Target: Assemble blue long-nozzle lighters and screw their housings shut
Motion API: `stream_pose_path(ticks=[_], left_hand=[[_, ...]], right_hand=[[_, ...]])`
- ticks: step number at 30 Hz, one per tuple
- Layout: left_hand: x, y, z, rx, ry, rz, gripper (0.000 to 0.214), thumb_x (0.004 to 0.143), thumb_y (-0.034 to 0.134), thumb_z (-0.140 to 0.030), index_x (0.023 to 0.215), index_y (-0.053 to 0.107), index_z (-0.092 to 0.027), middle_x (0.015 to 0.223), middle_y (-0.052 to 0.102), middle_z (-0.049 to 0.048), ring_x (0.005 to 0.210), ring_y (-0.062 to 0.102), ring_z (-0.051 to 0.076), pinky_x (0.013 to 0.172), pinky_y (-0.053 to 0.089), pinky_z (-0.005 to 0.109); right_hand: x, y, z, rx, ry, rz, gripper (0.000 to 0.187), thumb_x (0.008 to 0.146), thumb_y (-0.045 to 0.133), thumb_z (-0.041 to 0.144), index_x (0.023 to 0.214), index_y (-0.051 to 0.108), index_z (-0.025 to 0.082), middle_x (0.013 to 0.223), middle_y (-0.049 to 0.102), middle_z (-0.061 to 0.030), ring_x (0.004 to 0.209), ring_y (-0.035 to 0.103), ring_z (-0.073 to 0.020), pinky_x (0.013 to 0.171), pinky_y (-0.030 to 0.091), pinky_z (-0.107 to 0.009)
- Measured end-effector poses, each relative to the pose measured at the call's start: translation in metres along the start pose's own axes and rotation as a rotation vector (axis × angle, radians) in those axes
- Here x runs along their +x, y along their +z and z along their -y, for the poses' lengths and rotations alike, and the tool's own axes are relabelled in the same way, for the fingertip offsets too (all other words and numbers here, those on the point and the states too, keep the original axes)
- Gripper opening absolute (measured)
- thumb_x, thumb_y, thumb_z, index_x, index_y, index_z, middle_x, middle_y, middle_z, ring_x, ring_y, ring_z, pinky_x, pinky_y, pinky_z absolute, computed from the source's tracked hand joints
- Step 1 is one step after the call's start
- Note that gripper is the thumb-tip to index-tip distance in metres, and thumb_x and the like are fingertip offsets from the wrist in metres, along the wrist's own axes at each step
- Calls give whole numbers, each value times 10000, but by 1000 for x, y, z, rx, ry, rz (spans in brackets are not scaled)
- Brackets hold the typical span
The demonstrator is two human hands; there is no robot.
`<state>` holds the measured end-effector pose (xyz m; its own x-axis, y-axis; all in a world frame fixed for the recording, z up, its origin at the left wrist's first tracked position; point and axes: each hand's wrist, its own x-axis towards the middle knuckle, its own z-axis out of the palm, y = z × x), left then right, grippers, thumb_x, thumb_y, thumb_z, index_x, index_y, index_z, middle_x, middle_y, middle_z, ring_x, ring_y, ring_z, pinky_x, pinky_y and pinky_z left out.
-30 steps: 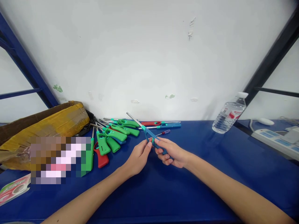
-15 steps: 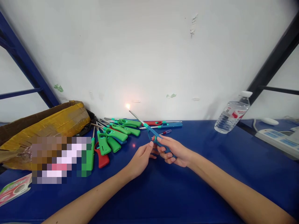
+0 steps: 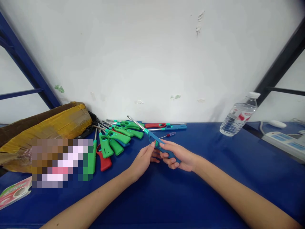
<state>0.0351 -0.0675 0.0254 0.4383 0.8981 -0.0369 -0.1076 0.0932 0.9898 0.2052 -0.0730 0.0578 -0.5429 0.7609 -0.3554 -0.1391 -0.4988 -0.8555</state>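
Observation:
My right hand [image 3: 177,154] is wrapped around the handle of a blue long-nosed lighter [image 3: 152,136], its metal tube pointing up and to the left. No flame shows at the tip. My left hand [image 3: 144,160] is at the lighter's trigger guard, thumb against it and the other fingers curled partly out of sight behind. Beyond the hands lies a small screwdriver [image 3: 171,134] with a purple handle. A red lighter [image 3: 154,125] and another blue lighter [image 3: 182,127] lie near the wall. To the left is a fanned pile of mostly green lighters [image 3: 119,137].
A taped cardboard box [image 3: 71,122] stands at the left on the blue table [image 3: 190,197], near a printed card [image 3: 15,192]. A tilted water bottle [image 3: 238,117] and a white power strip [image 3: 283,141] are at the right. The white wall [image 3: 152,57] closes off the back.
The flame at the lighter's tip has gone out. The lighter's tube has tipped slightly lower and to the left. Both hands stay in nearly the same place.

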Motion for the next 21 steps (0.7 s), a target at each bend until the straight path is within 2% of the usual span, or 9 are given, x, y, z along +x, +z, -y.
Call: stream_pose_path(ticks=[5,11,21], left_hand=[[1,-1,1,-3,-8,-2,621,833,514,-692,989,625,-101,924,693,126,846,656,219,759,502,330],[0,0,2,-4,-7,2,614,834,520,-687,986,609,-99,895,696,122,840,661,221,761,499,330],[-1,0,3,11,-6,1,626,828,513,-700,969,624,-101,920,699,130,840,660,219,739,492,317]], right_hand=[[0,2,2,-60,16,-16,230,919,536,458,977,440,258,629,374,89,393,220,-19,340,146,-106],[-1,10,2,-115,31,-49,284,914,527,501,881,410,244,607,367,96,380,205,-15,327,145,-100],[-1,5,2,-75,39,-39,239,918,540,464,951,429,254,623,377,93,383,219,-14,334,141,-103]])
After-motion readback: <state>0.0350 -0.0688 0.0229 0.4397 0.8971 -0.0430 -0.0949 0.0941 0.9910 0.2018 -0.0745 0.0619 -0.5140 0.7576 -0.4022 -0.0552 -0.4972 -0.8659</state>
